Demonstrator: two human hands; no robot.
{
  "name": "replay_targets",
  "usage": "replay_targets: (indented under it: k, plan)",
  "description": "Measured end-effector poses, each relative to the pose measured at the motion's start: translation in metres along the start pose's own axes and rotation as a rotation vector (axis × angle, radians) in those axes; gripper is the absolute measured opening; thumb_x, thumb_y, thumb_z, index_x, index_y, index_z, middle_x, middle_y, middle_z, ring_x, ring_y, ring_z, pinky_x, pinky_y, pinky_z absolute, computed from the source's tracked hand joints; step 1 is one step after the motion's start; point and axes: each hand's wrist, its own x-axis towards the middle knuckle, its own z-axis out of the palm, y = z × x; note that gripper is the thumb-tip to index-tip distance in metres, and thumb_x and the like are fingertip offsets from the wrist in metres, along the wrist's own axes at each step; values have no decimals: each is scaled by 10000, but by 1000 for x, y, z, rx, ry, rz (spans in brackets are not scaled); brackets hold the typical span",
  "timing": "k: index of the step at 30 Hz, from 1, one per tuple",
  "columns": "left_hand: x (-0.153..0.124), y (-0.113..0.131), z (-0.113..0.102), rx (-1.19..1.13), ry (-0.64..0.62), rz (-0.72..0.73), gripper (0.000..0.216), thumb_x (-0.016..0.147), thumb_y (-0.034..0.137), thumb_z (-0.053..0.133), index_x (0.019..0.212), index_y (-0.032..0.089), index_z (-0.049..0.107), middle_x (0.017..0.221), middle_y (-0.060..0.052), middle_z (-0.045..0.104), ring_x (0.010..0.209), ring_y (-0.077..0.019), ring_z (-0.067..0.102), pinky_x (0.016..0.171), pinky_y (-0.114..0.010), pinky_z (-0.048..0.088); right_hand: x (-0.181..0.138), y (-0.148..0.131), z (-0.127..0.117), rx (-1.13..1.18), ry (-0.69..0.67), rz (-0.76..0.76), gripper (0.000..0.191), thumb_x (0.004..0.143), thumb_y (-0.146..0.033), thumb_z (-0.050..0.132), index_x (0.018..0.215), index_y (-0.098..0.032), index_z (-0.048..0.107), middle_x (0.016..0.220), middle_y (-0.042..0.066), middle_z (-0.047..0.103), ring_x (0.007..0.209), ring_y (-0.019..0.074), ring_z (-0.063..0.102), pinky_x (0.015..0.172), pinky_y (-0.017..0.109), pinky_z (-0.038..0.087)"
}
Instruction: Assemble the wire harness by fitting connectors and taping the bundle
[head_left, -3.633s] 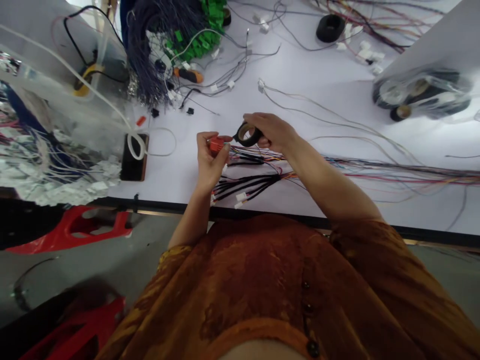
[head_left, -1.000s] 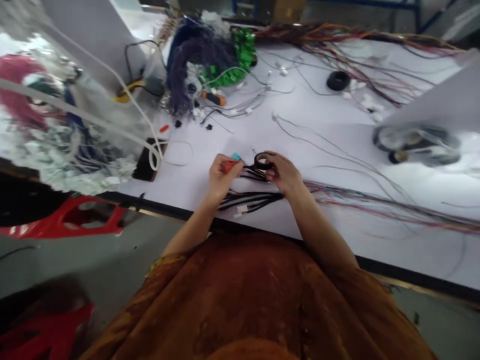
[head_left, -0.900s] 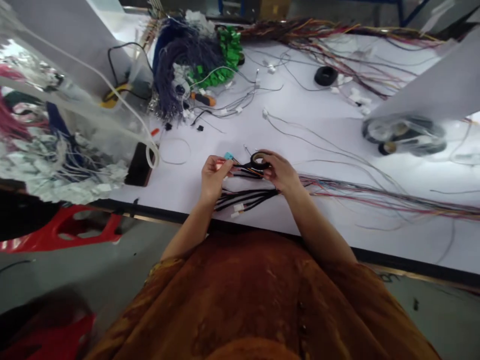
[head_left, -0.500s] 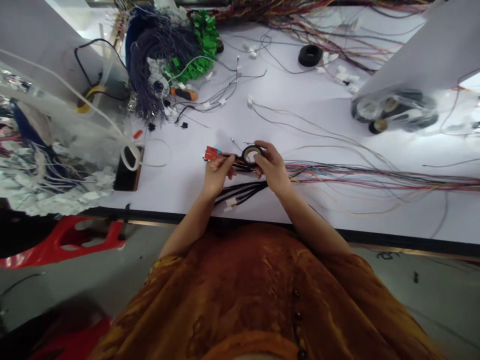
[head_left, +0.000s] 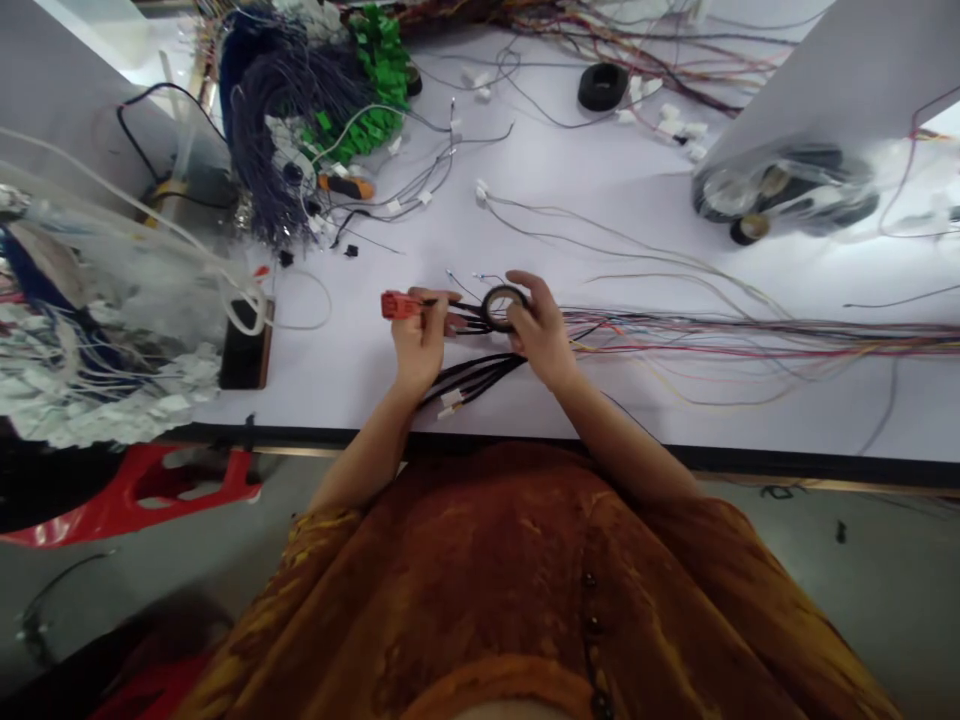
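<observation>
My left hand (head_left: 421, 335) is closed on a wire harness just behind its red connector (head_left: 399, 304), which sticks out to the left of the fingers. Between thumb and fingers, my right hand (head_left: 543, 330) grips a roll of black tape (head_left: 490, 318) at the harness. Dark wires (head_left: 469, 311) run from the left fingers to the roll; whether tape is stuck to them I cannot tell. Below the hands lie several black-sleeved branches (head_left: 480, 372) with white connectors (head_left: 451, 400) at their ends. Loose coloured wires (head_left: 675, 335) stretch off to the right.
A phone (head_left: 245, 345) lies at the left beside bagged white connectors (head_left: 112, 390). Further back are a purple wire bundle (head_left: 274, 120) with green tags (head_left: 375, 90), an orange-handled tool (head_left: 346, 187) and another tape roll (head_left: 602, 87). Bagged tape rolls (head_left: 795, 190) sit at the right.
My left hand has moved left from the tape roll, and more of the red connector and dark wires shows. The right hand still holds the roll. The whole view has shifted slightly.
</observation>
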Motion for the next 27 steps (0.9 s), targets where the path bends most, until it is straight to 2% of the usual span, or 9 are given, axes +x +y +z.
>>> replay_targets:
  k: [2,4,8,10,14,17,20,24,27]
  plan:
    - [6,-6,2,-72,13,-149,397,925,599,622,876,206,596,842,-40,726,475,-92,586,435,-220,461,-23,8,-2,-194,-31,-229,424,890,-304,578,1311,-269,557,979,46,614,775,153,595,755,322,569]
    - [8,-5,3,-94,-49,-187,390,927,597,618,885,209,598,805,-38,704,545,-125,640,494,-242,516,-33,8,-2,-275,-44,-307,372,879,-334,613,1242,-254,604,1114,81,622,831,157,609,794,326,575]
    - [1,8,-1,31,-237,-8,314,918,536,667,894,223,651,922,-73,705,958,-225,714,926,-413,584,1,-5,-2,17,59,-10,356,891,-407,628,1185,-239,516,941,20,640,560,83,511,463,208,451]
    - [-3,10,-2,35,-252,17,299,913,530,676,895,233,646,959,-78,711,1016,-238,705,981,-446,563,24,-7,-5,182,11,194,291,886,-377,624,1108,-236,498,762,-41,578,454,60,442,373,183,328]
    - [0,-4,2,-130,-92,-141,356,908,574,660,910,221,616,981,-76,719,843,-196,736,736,-346,627,33,2,-15,307,11,274,271,888,-393,621,1096,-246,528,675,-82,479,408,48,433,363,176,261]
    - [7,-19,10,-166,-222,-254,405,801,568,780,964,218,657,1031,-79,721,710,-158,726,534,-244,581,21,11,-23,251,21,162,344,887,-458,635,1164,-267,560,714,-66,513,433,53,436,380,188,293]
    - [17,-27,19,-143,-295,-296,371,808,548,780,920,208,683,863,-55,724,523,-122,661,379,-200,468,8,17,-26,154,23,89,410,914,-511,604,1258,-292,551,795,-34,573,491,75,472,440,213,388]
    - [29,-26,27,-109,-140,-308,353,849,541,739,847,192,682,750,-29,716,360,-62,521,294,-186,337,-15,27,-21,-145,50,-90,447,927,-444,595,1345,-291,552,962,34,653,663,142,593,644,298,542]
    - [29,-18,30,-107,-140,-286,363,891,555,683,875,193,666,737,-28,704,414,-82,566,349,-192,411,-27,31,-17,-293,-77,-225,353,890,-362,631,1226,-254,637,1091,79,669,768,164,629,769,339,565]
